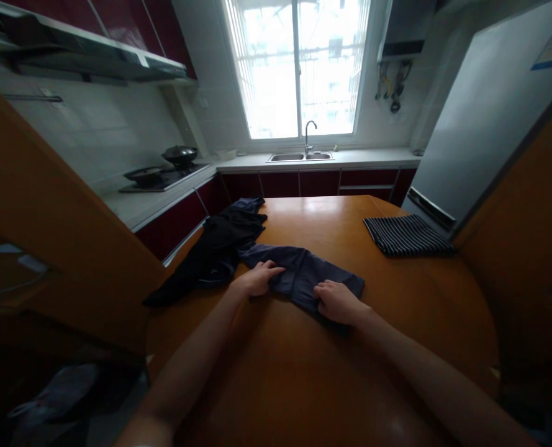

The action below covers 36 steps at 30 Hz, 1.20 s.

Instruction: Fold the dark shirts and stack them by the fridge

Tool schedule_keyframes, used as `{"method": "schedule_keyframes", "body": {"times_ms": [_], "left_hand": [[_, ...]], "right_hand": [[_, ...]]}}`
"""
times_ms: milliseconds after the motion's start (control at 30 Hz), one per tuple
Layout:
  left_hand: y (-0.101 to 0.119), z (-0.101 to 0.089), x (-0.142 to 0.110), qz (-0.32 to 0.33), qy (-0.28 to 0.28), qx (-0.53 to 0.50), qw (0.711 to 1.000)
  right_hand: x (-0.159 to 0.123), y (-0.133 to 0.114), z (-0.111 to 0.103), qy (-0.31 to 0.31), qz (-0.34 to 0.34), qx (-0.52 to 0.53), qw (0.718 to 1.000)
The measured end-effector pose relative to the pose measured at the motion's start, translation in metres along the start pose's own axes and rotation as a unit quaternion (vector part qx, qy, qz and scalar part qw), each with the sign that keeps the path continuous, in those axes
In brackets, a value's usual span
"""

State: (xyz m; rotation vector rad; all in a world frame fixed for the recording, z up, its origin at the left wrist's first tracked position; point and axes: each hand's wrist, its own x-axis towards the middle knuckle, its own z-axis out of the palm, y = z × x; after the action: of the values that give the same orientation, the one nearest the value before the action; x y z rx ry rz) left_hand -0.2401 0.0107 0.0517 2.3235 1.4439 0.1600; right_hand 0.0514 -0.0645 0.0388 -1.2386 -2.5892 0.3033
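Note:
A dark blue-grey garment (pixel 303 273), perhaps trousers or shorts, lies spread on the wooden table in front of me. My left hand (pixel 258 279) rests on its left part with fingers stretched over the cloth. On its right part, my right hand (pixel 338 302) has its fingers curled onto the near side of the fabric; the fingertips are partly hidden. Left of the garment is a heap of black and dark blue clothes (pixel 220 245), touching its left end.
A folded black-and-white striped cloth (pixel 408 236) lies at the right of the round-ended table (pixel 276 385). Behind are a counter with a sink (pixel 287 158), a stove (pixel 166 180) with two pans at left, and a fridge (pixel 494 118) at right.

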Motion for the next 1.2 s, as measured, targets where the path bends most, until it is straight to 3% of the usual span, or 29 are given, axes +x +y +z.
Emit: {"method": "schedule_keyframes", "body": {"times_ms": [67, 133, 267, 333, 433, 567, 667, 767, 867, 933, 1000, 1100, 1200], "left_hand": [[-0.002, -0.009, -0.004, -0.077, -0.012, -0.012, 0.997], [0.000, -0.021, -0.011, -0.130, -0.061, -0.025, 0.989], [0.023, -0.029, -0.029, -0.099, -0.202, -0.042, 0.974], [0.039, -0.023, -0.033, -0.071, -0.234, -0.003, 0.970], [0.052, -0.014, -0.027, -0.099, -0.223, 0.042, 0.969], [0.039, -0.024, 0.005, -0.129, -0.220, 0.012, 0.967], [0.028, -0.046, 0.036, -0.121, -0.159, -0.033, 0.979], [0.031, -0.071, 0.070, -0.088, -0.001, -0.081, 0.993], [0.039, -0.081, 0.100, -0.033, 0.177, -0.112, 0.977], [0.044, -0.071, 0.110, 0.042, 0.255, -0.104, 0.961], [0.045, -0.049, 0.110, 0.113, 0.247, -0.072, 0.960], [0.044, -0.005, 0.098, 0.128, 0.150, -0.035, 0.980], [0.042, 0.027, 0.086, 0.094, 0.126, -0.031, 0.987]], "right_hand": [[0.001, 0.008, -0.005, -0.035, 0.014, 0.073, 0.997], [0.002, 0.022, -0.013, -0.103, 0.025, 0.182, 0.978], [-0.002, 0.058, -0.034, -0.196, 0.049, 0.384, 0.901], [-0.006, 0.075, -0.042, -0.202, 0.071, 0.456, 0.864], [-0.013, 0.096, -0.048, -0.182, 0.105, 0.540, 0.815], [-0.018, 0.116, -0.044, -0.129, 0.132, 0.612, 0.769], [-0.015, 0.125, -0.039, -0.065, 0.138, 0.654, 0.741], [-0.005, 0.133, -0.033, 0.099, 0.153, 0.691, 0.700], [0.006, 0.142, -0.025, 0.274, 0.176, 0.672, 0.665], [0.010, 0.144, -0.020, 0.366, 0.205, 0.593, 0.687], [0.013, 0.140, -0.014, 0.401, 0.220, 0.478, 0.750], [0.015, 0.122, -0.005, 0.326, 0.188, 0.318, 0.870], [0.013, 0.097, 0.002, 0.195, 0.161, 0.161, 0.954]]}}
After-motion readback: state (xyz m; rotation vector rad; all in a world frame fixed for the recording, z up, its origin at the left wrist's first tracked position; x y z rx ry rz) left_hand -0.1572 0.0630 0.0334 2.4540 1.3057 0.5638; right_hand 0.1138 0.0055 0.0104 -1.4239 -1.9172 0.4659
